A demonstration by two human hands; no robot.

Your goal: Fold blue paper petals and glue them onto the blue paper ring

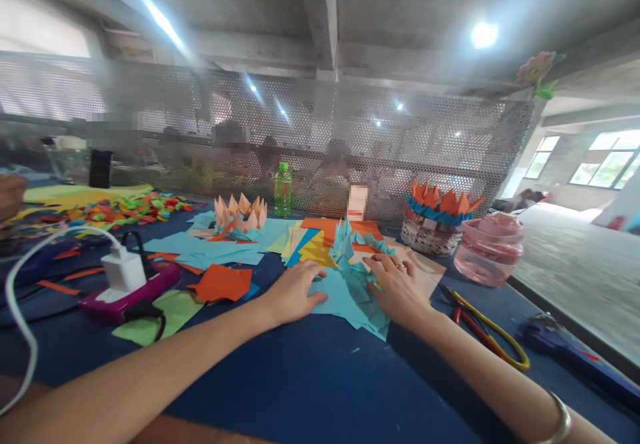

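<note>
My left hand (299,291) is over the near left side of light blue paper sheets (340,304), its thumb and forefinger apart with nothing visible between them. My right hand (400,291) rests with spread fingers on light blue folded paper (357,274), which lies across the sheets. Pointed light blue folds (343,244) stand up just beyond both hands. Orange sheets (325,225) and a yellow sheet (320,252) lie behind. Peach paper (427,267) extends beyond my right hand.
Yellow-and-red-handled scissors (493,331) and a blue tool (575,357) lie right, near a pink jug (490,251) and a basket (430,234) of orange-and-blue folded paper. Left are a purple power strip (127,294), a peach paper piece (241,214) and colourful scraps (130,209). A green bottle (283,191) stands behind.
</note>
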